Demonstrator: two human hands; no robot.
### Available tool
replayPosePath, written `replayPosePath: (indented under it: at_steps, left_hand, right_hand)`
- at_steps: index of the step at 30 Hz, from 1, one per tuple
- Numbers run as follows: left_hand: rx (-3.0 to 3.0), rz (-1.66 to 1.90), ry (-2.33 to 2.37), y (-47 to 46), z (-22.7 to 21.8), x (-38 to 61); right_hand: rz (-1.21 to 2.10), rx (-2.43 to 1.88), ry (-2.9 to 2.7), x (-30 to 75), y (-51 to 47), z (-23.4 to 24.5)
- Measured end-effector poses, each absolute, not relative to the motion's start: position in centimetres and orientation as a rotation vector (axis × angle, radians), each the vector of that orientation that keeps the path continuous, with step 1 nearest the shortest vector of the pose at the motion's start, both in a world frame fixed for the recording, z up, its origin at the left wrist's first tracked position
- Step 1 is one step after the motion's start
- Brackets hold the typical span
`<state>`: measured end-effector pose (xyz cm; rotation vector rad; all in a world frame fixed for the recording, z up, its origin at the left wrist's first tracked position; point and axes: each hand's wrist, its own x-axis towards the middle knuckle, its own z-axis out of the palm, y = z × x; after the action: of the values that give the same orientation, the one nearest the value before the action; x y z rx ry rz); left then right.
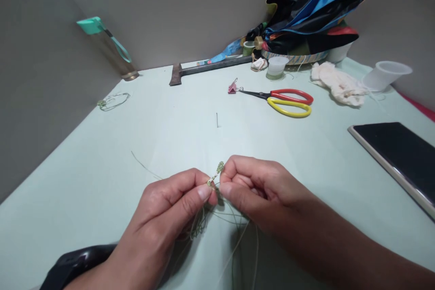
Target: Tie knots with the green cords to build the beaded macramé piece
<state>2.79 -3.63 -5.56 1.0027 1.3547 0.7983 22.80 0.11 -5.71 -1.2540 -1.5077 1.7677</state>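
My left hand [176, 204] pinches a small green-and-white knotted cord piece [215, 176] between thumb and forefinger. A looped end of the piece sticks up past the fingertips. Just to its right, my right hand [251, 186] has thumb and forefinger pressed together on what looks like a thin strand of the cord; the pinch point is partly hidden. Several loose green and pale strands [234, 217] trail below and between the hands, and a tangle of green cord [199, 229] hangs under my left hand. A thin strand end [144, 166] lies out to the left.
Ahead, a pin [217, 120] stands in the pale tabletop. Red-and-yellow-handled scissors [282, 99], a binder clip [232, 87] and a hammer [210, 67] lie beyond. A phone [397, 154] is at right, cups [277, 67] and crumpled cloth [340, 84] behind, a cord coil [113, 101] at left.
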Motion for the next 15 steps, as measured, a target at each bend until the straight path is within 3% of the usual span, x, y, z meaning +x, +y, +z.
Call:
replayPosePath:
  at_steps: [9, 15]
  left_hand:
    - [0.948, 0.832, 1.394, -3.63, -5.46, 3.15]
    - [1.069, 0.946, 1.385, -3.95, -5.32, 3.01]
  right_hand:
    - [1.605, -1.318, -1.626, 22.84, 0.91, -5.95]
    - [1.643, -1.115, -1.671, 22.53, 0.39, -6.18]
